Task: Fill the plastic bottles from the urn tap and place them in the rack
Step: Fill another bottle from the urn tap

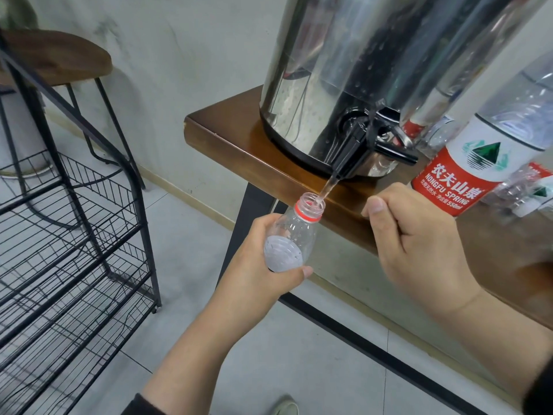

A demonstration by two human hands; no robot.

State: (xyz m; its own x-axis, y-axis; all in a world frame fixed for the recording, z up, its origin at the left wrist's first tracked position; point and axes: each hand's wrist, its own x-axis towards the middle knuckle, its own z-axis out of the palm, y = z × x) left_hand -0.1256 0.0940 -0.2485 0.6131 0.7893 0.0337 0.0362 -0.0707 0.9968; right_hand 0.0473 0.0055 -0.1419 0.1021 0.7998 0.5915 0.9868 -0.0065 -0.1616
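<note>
step: filling | left hand grips bottle under tap, stream entering mouth | right hand curled, empty | tip: keep mouth centred under stream | rack left

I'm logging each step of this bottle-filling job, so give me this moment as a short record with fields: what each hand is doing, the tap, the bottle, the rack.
left hand: grips the open bottle under the tap, tilted
right hand: curled by the table edge; what it holds is hidden
tap: running, stream enters the bottle mouth
urn: steel, stands on the table
labelled bottle: on the table, right of the tap
rack: black wire, no bottles visible on its shelves
</note>
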